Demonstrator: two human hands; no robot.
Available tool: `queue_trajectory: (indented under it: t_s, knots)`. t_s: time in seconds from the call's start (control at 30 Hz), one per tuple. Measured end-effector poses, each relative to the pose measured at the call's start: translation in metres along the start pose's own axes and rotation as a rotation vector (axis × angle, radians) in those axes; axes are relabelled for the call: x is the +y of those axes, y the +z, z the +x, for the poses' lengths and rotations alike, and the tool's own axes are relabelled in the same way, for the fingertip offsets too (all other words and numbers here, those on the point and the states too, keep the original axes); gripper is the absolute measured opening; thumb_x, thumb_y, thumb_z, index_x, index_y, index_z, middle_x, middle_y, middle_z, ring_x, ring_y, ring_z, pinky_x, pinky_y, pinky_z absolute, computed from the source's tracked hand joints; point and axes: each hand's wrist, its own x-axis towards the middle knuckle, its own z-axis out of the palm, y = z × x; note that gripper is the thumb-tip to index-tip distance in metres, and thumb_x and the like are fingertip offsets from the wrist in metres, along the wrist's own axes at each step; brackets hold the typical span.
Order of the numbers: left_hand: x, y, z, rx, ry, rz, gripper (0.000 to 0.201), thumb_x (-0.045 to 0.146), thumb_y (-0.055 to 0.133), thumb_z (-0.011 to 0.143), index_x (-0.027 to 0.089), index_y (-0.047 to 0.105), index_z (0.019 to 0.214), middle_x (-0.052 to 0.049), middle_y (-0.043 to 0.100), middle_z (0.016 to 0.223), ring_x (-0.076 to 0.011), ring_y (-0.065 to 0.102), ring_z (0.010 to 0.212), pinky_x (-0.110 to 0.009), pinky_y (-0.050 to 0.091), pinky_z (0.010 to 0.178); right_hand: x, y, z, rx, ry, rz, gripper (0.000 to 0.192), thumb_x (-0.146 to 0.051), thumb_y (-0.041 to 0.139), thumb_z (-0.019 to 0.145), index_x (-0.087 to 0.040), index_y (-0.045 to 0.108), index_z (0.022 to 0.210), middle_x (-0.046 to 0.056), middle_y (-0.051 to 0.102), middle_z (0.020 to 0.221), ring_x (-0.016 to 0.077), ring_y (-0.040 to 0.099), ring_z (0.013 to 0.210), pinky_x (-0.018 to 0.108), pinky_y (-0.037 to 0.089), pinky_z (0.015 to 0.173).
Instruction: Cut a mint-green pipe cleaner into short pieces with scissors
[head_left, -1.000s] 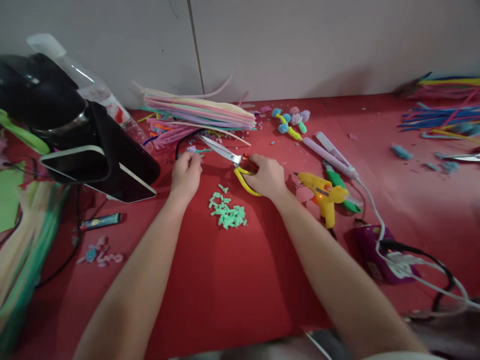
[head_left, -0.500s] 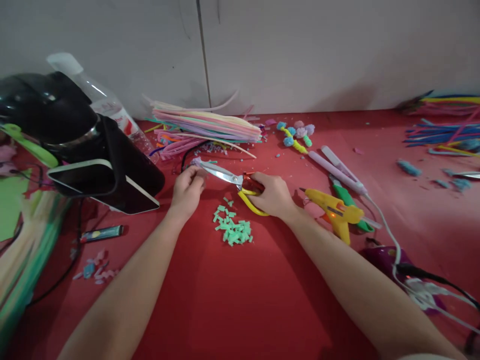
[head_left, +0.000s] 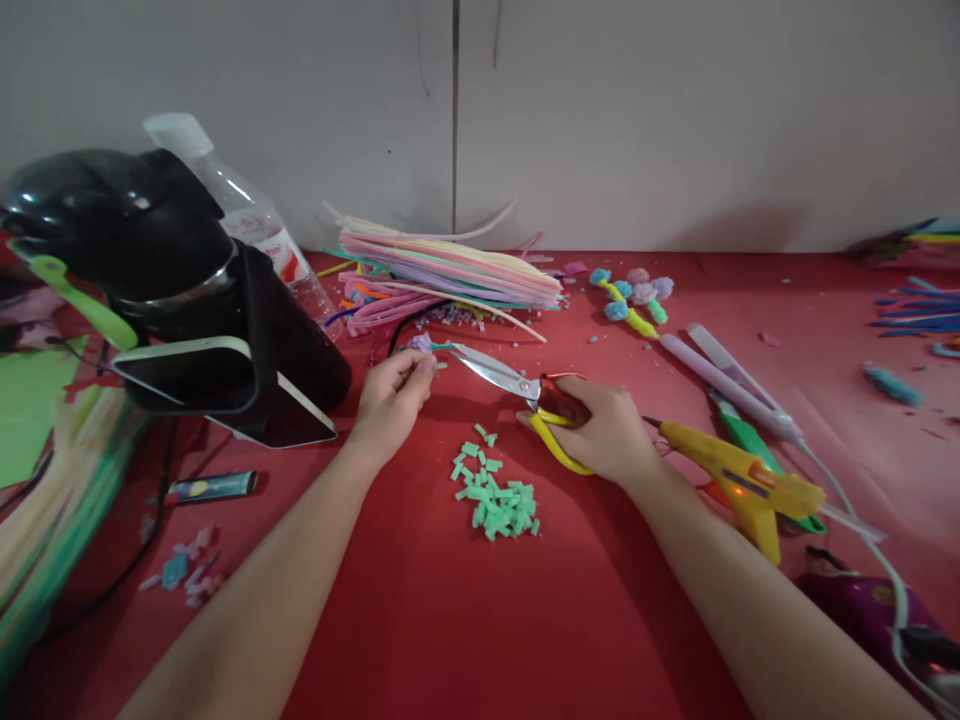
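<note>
Scissors [head_left: 498,374] in right hand [head_left: 613,430], purple tuft [head_left: 420,342] in pinch of left hand [head_left: 394,395].

Scissors [head_left: 531,390] (yellow and red handles): blades apparently together, pointing ten o'clock. Lilac tuft [head_left: 420,343]: nine o'clock from tips.

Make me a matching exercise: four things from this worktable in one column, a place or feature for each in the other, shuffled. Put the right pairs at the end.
Things
1. Scissors
2. Glue gun
3. Green bits
4. Bottle

Places and features
A. In a loose heap on the red table
B. Topped with a white cap
C. Held in the right hand
D. Shows a small orange light

Right pairs: 1-C, 2-D, 3-A, 4-B
</note>
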Motion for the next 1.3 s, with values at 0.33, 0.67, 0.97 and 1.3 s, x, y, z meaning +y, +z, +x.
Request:
queue_trajectory:
  t_s: [0.33,0.67,0.97,1.3]
  knots:
    - [-0.001,0.0049,0.0016,0.032,-0.021,-0.042,0.035,0.034,0.059,0.09,0.019,0.044,0.063,0.006,0.033,0.054,-0.0047,0.026,0.044,-0.023,0.017,0.043,-0.0011,0.0042,-0.0067,0.037,-0.008,-0.039,0.049,-0.063,0.068,0.074,-0.023,0.041,0.065,-0.003,0.044,0.057,0.0112,0.033,0.054,0.028,0.028,0.053]
    - [-0.0013,0.0026,0.0008,0.009,0.007,-0.109,0.038,0.039,0.065,0.088,0.018,0.046,0.062,0.007,0.032,0.056,-0.0034,0.027,0.044,-0.021,0.017,0.042,0.0011,0.0049,-0.0025,0.033,-0.066,-0.065,0.055,-0.069,0.065,0.071,-0.022,0.038,0.061,-0.003,0.041,0.052,0.0099,0.03,0.051,0.027,0.027,0.052]
    - [-0.0003,0.0016,0.0024,-0.008,0.009,-0.131,0.035,0.04,0.068,0.086,0.018,0.052,0.063,0.007,0.033,0.05,-0.0041,0.028,0.041,-0.021,0.017,0.041,-0.0004,0.0026,0.0009,-0.009,-0.027,-0.069,0.055,-0.072,0.063,0.07,-0.021,0.042,0.062,-0.003,0.044,0.056,0.0107,0.034,0.055,0.027,0.028,0.055]
    - [0.0017,0.0029,0.0032,-0.023,0.035,-0.125,0.033,0.033,0.065,0.088,0.018,0.052,0.063,0.007,0.035,0.048,-0.004,0.031,0.04,-0.02,0.017,0.039,-0.0033,-0.0032,0.0016,-0.021,-0.045,-0.133,0.06,-0.074,0.063,0.069,-0.023,0.032,0.062,-0.004,0.039,0.053,0.0103,0.026,0.052,0.027,0.024,0.053]
